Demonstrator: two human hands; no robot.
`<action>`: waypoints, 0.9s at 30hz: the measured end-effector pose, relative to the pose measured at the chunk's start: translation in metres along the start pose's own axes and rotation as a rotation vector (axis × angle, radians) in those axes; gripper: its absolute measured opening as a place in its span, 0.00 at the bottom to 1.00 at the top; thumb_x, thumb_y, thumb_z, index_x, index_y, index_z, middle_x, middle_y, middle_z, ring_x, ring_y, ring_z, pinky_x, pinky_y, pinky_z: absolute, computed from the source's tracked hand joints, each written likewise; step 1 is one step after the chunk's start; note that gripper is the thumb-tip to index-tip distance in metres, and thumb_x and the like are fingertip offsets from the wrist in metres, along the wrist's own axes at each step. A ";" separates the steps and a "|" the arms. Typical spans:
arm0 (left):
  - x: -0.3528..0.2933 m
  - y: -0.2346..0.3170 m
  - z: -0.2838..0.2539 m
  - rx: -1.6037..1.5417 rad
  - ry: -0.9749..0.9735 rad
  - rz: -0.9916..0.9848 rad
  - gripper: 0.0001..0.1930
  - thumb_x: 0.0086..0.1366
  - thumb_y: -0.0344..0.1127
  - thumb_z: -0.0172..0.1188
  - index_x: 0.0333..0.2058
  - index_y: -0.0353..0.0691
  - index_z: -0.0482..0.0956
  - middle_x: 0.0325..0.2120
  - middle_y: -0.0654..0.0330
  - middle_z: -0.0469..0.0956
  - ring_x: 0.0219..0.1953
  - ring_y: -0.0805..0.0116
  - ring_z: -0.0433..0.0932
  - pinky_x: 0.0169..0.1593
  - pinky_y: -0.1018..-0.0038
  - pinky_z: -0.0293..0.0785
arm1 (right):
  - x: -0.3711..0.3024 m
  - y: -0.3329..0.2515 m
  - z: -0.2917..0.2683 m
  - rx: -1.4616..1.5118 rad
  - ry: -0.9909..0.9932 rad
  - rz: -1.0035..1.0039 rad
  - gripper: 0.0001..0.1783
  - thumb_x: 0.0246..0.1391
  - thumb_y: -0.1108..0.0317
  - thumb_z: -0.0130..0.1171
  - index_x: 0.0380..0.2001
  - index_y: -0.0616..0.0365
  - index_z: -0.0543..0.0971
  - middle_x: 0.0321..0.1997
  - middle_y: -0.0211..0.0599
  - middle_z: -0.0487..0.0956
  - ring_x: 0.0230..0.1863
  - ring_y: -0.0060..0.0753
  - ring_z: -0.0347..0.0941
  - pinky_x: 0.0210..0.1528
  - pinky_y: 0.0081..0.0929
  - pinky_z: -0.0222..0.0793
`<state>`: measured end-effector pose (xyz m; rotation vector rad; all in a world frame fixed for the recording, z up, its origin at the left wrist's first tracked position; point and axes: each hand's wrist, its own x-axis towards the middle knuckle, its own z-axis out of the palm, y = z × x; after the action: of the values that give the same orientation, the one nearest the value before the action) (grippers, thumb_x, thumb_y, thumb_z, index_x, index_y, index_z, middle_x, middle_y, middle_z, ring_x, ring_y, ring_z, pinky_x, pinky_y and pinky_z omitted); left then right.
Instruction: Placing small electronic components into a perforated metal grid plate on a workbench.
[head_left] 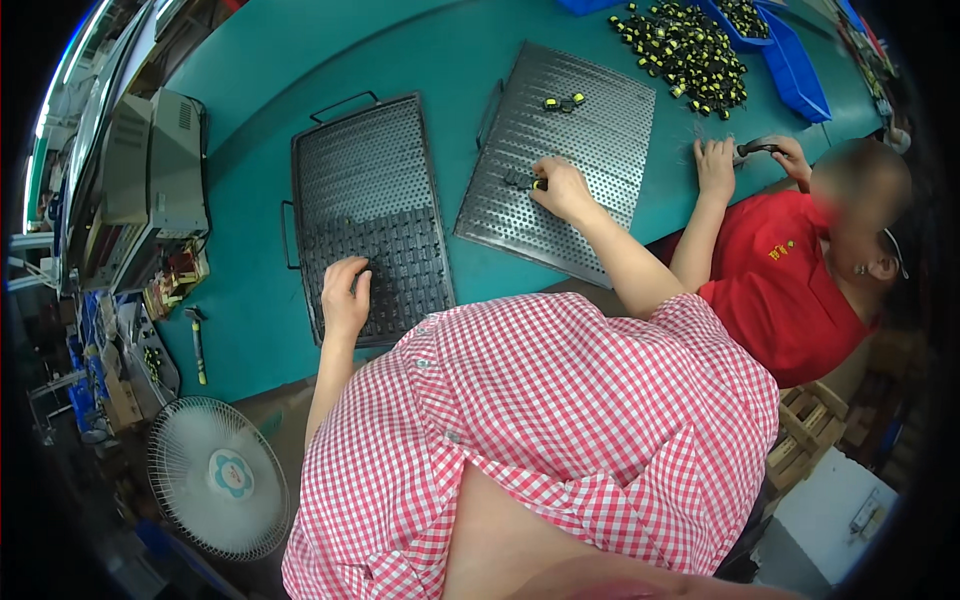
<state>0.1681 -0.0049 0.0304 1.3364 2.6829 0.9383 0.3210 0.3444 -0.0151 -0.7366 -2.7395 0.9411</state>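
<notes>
My left hand [345,297] is bent over the near half of a dark metal tray [425,130], where rows of small black parts [400,250] are set. Its thumb and fingers are curled in; whatever they hold is too small to make out. To the right, my right hand [563,190] pinches a small black-and-yellow electronic component [539,184] low over a perforated metal tray [610,110]. Dark components [516,180] lie just left of those fingertips. Farther up the same tray rest a few loose black-and-yellow components [564,102].
A heap of black-and-yellow components [690,55] and blue bins [795,75] are at the far right. A co-worker in red [790,280] sits at my right, a hand [715,170] near the tray. Left are a grey instrument [165,170], a hammer [198,345] and a fan [220,480].
</notes>
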 end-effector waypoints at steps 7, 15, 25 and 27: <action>0.000 0.000 -0.001 0.002 0.029 0.014 0.07 0.52 0.25 0.57 0.32 0.35 0.75 0.34 0.53 0.76 0.40 0.55 0.73 0.45 0.67 0.69 | 0.001 -0.024 0.000 -0.110 0.002 0.048 0.24 0.33 0.68 0.66 0.38 0.58 0.72 0.38 0.43 0.73 0.42 0.46 0.69 0.43 0.37 0.68; 0.000 -0.004 -0.004 -0.011 0.070 0.027 0.08 0.52 0.26 0.57 0.33 0.35 0.75 0.34 0.54 0.76 0.40 0.56 0.73 0.44 0.67 0.69 | 0.006 -0.033 0.014 -0.208 0.064 -0.001 0.23 0.36 0.63 0.66 0.40 0.55 0.75 0.40 0.40 0.72 0.46 0.44 0.66 0.45 0.37 0.67; -0.013 -0.024 -0.011 -0.031 0.117 -0.044 0.08 0.53 0.28 0.57 0.33 0.36 0.76 0.35 0.55 0.76 0.41 0.57 0.73 0.45 0.68 0.69 | 0.007 -0.034 0.024 -0.232 0.126 -0.071 0.15 0.38 0.67 0.62 0.34 0.57 0.78 0.35 0.41 0.74 0.41 0.45 0.69 0.42 0.38 0.66; -0.014 -0.030 -0.012 -0.026 0.145 -0.050 0.08 0.53 0.27 0.57 0.33 0.36 0.76 0.35 0.55 0.76 0.40 0.57 0.73 0.45 0.68 0.69 | 0.008 -0.032 0.023 -0.236 0.121 -0.040 0.15 0.38 0.67 0.62 0.34 0.57 0.78 0.34 0.41 0.74 0.41 0.46 0.69 0.42 0.37 0.66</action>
<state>0.1521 -0.0350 0.0209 1.2367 2.7832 1.1021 0.2943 0.3139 -0.0138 -0.7444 -2.7748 0.5507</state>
